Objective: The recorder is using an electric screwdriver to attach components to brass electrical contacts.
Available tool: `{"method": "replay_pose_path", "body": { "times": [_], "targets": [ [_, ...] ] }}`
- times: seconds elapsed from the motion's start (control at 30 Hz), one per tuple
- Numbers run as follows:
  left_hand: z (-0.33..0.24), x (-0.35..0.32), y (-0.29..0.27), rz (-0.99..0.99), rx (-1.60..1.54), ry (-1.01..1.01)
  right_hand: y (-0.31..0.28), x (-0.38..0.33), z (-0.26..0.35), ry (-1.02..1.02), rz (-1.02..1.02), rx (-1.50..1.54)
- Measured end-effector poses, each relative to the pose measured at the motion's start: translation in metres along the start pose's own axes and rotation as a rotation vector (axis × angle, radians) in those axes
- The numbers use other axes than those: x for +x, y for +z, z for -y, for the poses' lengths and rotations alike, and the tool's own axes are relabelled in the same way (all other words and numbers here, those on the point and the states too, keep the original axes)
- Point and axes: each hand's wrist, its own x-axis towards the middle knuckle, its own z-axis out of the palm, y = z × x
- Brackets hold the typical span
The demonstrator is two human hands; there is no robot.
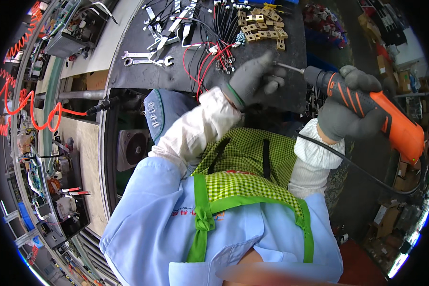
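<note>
My right hand [344,110], in a grey glove, grips an orange and black electric screwdriver [391,121] held level above the right edge of the bench. Its thin metal bit [289,68] points left. My left hand [253,80], also in a grey glove, reaches across my chest with its fingertips closed around the tip of the bit. Whether something small is pinched there is hidden. A black cable [367,174] runs from the tool down past my right forearm. Both hands hover over the black bench mat [176,78], just right of a bundle of red and black wires [213,53].
Tan terminal blocks [263,26] lie at the back of the mat, open-end wrenches [145,58] and white-handled tools to their left. A red coiled hose [31,107] hangs at the left over a line with open devices [66,209]. Cardboard boxes [388,214] stand at the right.
</note>
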Motion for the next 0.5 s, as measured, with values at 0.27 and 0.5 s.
{"method": "replay_pose_path", "body": {
  "times": [0.27,0.5],
  "targets": [
    [-0.042,0.037,-0.059,-0.033,1.785,0.473,0.007,0.014,-0.007,0.02,-0.026,-0.045],
    [-0.04,0.054,-0.034,0.054,1.855,0.047,-0.01,0.009,-0.031,0.061,0.003,-0.191]
  ]
}}
